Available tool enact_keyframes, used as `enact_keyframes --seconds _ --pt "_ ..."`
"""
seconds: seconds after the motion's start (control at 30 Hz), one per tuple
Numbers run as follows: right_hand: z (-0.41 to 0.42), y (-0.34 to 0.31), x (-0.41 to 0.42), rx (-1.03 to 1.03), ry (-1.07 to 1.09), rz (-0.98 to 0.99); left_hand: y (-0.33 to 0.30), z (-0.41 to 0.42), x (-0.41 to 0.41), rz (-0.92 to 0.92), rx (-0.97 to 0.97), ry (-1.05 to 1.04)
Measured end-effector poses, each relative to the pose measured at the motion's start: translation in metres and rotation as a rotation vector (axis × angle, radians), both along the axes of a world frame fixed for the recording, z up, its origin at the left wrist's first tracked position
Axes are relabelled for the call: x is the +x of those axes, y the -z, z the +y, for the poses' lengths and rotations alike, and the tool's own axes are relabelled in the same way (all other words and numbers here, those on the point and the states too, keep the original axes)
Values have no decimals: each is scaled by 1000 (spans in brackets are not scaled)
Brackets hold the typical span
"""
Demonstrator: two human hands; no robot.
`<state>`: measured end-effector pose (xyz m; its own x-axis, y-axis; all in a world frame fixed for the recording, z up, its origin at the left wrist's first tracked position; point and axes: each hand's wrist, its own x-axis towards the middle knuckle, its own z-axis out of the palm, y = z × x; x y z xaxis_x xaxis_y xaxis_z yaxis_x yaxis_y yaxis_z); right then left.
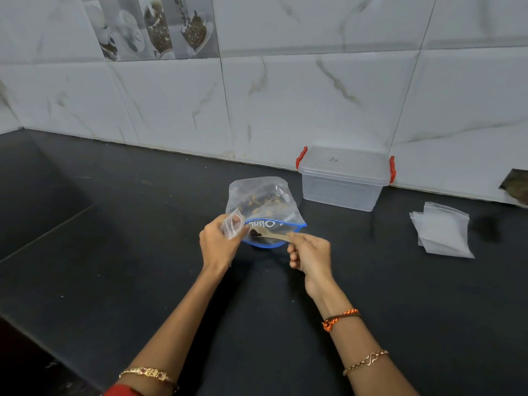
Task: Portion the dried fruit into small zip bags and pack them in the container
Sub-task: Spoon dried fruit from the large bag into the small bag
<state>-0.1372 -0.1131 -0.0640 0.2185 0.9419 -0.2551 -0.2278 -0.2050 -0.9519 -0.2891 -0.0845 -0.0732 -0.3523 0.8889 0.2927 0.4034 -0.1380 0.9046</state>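
Note:
A large clear zip bag (pixel 263 201) with a blue-edged mouth lies on the dark counter, dried fruit showing through it. My left hand (pixel 218 242) pinches a small clear zip bag (pixel 233 224) just left of that mouth. My right hand (pixel 310 254) grips the handle of a small wooden spoon (pixel 271 235). The spoon's bowl carries a dark piece of fruit and sits over the big bag's opening, pointing toward the small bag. A clear lidded container (pixel 343 178) with red clips stands closed behind, against the wall.
A stack of empty small zip bags (pixel 443 230) lies on the counter to the right. The black counter (pixel 114 252) meets a white tiled wall at the back. A dark object (pixel 515 187) sits at the far right edge.

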Motion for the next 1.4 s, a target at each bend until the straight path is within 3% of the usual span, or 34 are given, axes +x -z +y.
enact_keyframes --seconds 0.43,0.9,1.1,1.23,1.4 --pt "-31 -12 38 14 94 -14 12 -11 12 150 29 -24" --pt "-47 -39 55 152 77 -53 1 -36 25 260 84 182" --pt "-50 -39 42 236 41 -240 9 -36 32 376 53 247" --pt "-52 -37 33 374 3 -464 10 -38 35 323 17 287" --pt "-55 -34 31 821 -43 -953 9 -32 35 223 -22 305"
